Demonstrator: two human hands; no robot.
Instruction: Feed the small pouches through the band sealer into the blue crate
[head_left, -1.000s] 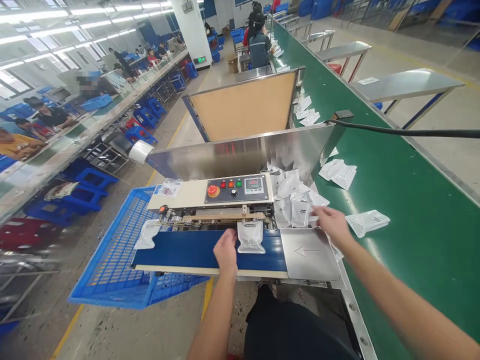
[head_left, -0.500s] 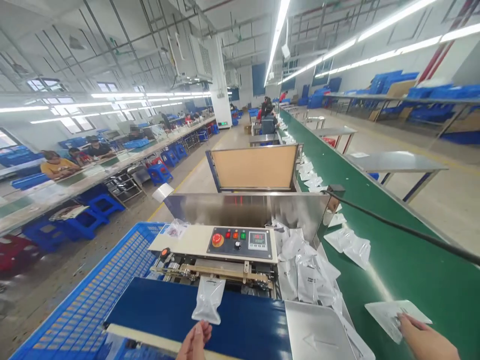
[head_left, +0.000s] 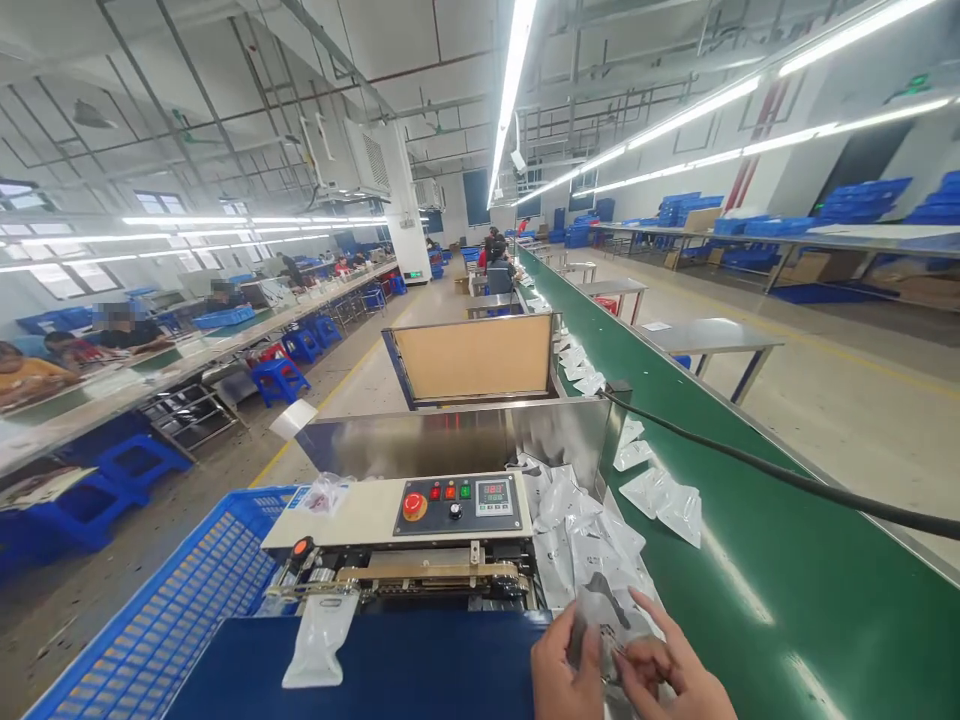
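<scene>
My left hand (head_left: pixel 564 668) pinches the left side of a translucent plastic pouch (head_left: pixel 600 603) at the lower right of the sealing machine. My right hand (head_left: pixel 671 662) is on the pouch's right side, its thumb and curled fingers closed at the edge and its index finger stretched upward. The fingers partly hide what is inside. Behind both hands lies a heap of filled white pouches (head_left: pixel 562 505). Another pouch (head_left: pixel 319 645) hangs by its top edge from the sealing machine (head_left: pixel 337 520), its lower part over the blue belt (head_left: pixel 420 660).
A green conveyor (head_left: pixel 810 590) runs along the right with several pouches (head_left: pixel 667 500) on it. A black cable (head_left: pixel 750 450) crosses above it. A blue crate (head_left: pixel 172 600) stands left of the machine; a steel panel (head_left: pixel 420 440) rises behind it. Other people sit at a far-left bench.
My right hand has come left from the conveyor with a pouch, and my left hand has left the pouch at the machine to meet it. The pouch in the sealer has travelled left.
</scene>
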